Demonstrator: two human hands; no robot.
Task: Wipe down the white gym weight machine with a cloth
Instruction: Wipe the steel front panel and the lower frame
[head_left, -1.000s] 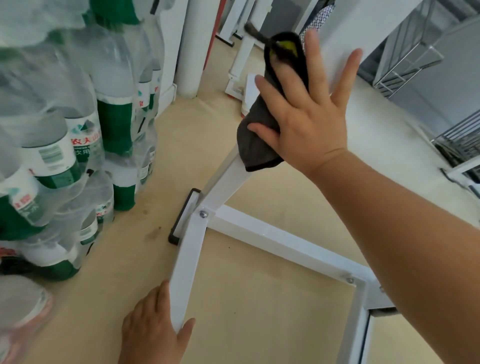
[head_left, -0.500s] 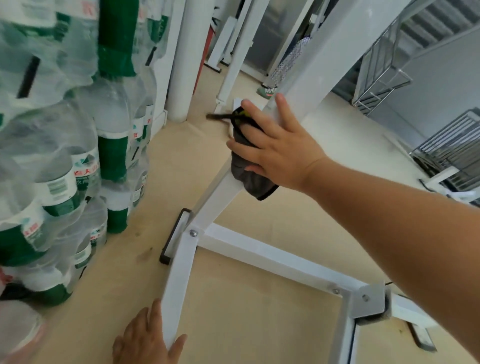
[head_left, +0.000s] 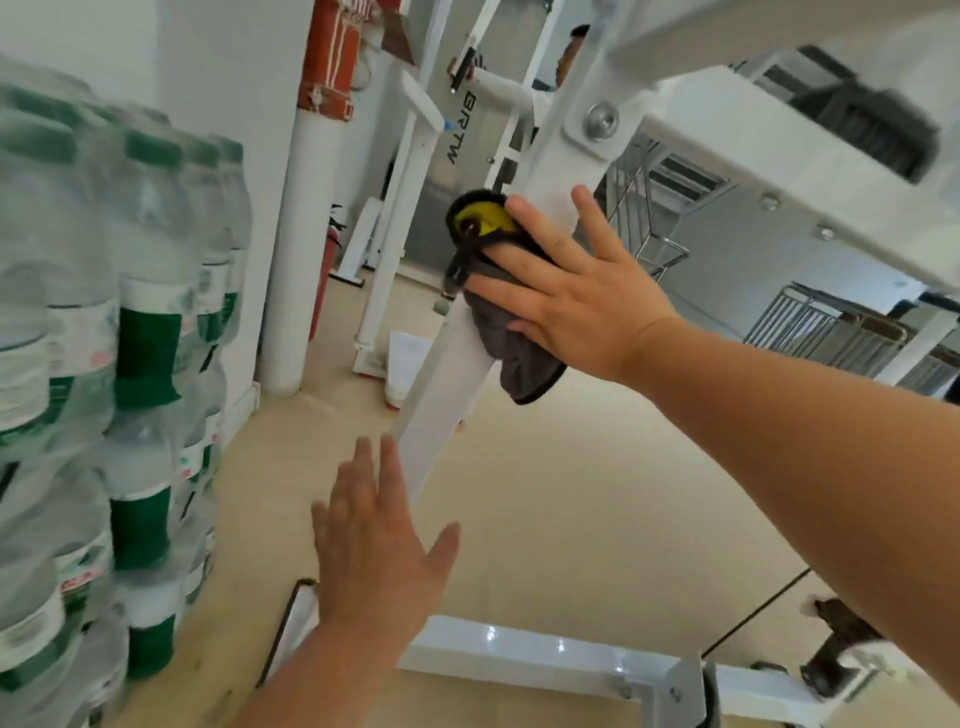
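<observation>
Beige gym flooring (head_left: 571, 493) runs under the white weight machine, and shrink-wrapped water bottles (head_left: 145, 338) are stacked well to the left of its slanted post (head_left: 447, 384). That post is my landmark: a flat-faced white tube whose long axis climbs from low on the left to a bolt (head_left: 600, 120) at the upper right. My right hand (head_left: 582, 296) lies about halfway up it, fingers straight and spread, pressing the cloth (head_left: 509, 332) flat against the post's face. Any stroke has to run along that slant, up toward the bolt or down toward the base bar (head_left: 545, 660). The cloth is dark grey and bunched, with a yellow patch at its upper end and a loose tail hanging off the post's right edge. My left hand (head_left: 374, 545) hovers lower, just beside the post's bottom stretch, fingers spread and holding nothing. It is blurred, so I cannot tell whether it touches. The right hand is plainly the nearer one for wiping.
</observation>
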